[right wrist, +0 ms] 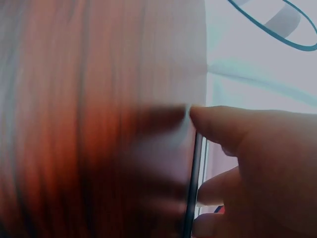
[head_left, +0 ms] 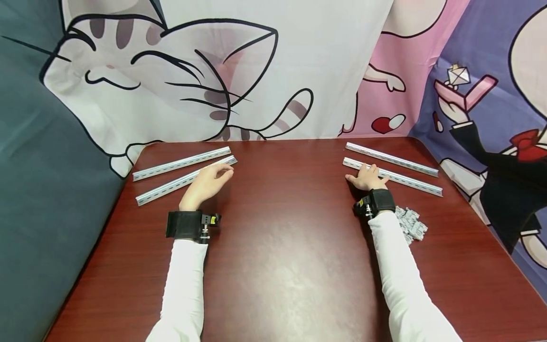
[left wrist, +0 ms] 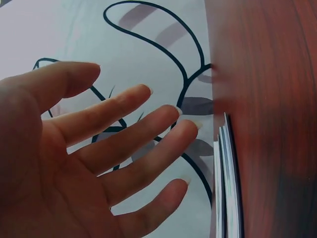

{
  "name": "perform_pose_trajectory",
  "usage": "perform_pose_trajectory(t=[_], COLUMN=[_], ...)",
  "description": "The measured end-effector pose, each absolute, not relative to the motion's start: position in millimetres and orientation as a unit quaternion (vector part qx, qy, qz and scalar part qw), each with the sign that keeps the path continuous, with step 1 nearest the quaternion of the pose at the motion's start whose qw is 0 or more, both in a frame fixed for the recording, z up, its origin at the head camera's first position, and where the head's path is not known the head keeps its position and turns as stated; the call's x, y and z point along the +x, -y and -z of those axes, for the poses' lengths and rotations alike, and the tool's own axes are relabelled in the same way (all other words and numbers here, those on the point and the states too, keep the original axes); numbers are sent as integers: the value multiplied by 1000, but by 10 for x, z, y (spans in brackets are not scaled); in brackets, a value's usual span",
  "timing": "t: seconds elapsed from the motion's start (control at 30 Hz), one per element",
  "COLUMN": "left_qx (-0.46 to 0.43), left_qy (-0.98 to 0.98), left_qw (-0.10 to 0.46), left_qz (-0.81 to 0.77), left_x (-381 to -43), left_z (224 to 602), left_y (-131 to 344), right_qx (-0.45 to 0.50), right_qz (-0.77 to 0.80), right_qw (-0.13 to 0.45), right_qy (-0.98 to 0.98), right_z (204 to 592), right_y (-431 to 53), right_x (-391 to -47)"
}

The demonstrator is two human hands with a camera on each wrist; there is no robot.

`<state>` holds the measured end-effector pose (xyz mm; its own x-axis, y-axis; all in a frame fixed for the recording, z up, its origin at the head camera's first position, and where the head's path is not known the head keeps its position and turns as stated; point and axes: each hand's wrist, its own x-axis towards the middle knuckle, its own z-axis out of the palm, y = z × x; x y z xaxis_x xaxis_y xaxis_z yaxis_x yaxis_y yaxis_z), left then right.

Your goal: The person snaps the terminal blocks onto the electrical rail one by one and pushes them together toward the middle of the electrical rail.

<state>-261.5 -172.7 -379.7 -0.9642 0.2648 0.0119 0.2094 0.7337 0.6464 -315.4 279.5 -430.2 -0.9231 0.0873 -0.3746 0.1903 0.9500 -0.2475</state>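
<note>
Four strips of silvery slotted DIN rail lie in two slanting pairs. My left hand (head_left: 207, 184) is over the right part of the near left rail (head_left: 160, 193), its fingers loosely extended and the palm holding nothing in the left wrist view. Behind it lies the far left rail (head_left: 181, 164). At the near right rail (head_left: 412, 182), my right hand (head_left: 368, 178) has its fingers spread across the left part, thumb (right wrist: 218, 121) out to the left, low by the table. The far right rail (head_left: 391, 159) lies behind that one.
A heap of small grey pieces (head_left: 412, 224) is partly hidden behind my right forearm. The reddish-brown table (head_left: 273, 266) ends at a cartoon-printed cloth (head_left: 273, 118) at the back. Camera bands (head_left: 184, 224) are on both wrists.
</note>
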Motion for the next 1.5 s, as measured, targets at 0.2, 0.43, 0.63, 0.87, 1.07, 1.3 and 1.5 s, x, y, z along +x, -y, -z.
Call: perform_pose_trajectory(t=[0.2,0.43,0.63,0.87,1.07,1.3,1.5], left_qx=[137,142,140,121,120,122,137], left_qy=[-931,-936,-939,-942,-941,-941,-940], left_qw=[68,103,169,230,248,251,253], left_qz=[-330,-304,-266,-212,-196,-191,-185], left_x=[-2553,-2548,-2613,-2614,-2564,-2522,-2605], left_z=[3848,3844,3869,3855,3868,3818,3942], left_y=[1768,1745,1591,1501,1525,1501,1461], right_qx=[63,48,41,0,-23,-64,-97], right_qz=[141,157,154,137,112,73,56], right_qw=[165,158,172,183,186,160,150], right_qy=[-974,-974,-972,-974,-976,-982,-982], right_z=[4377,4493,4291,4238,4306,4272,4310], right_y=[-2694,-2719,-2671,-2502,-2223,-1836,-1591], right_x=[-3069,-3103,-3074,-3094,-3091,-3005,-2895])
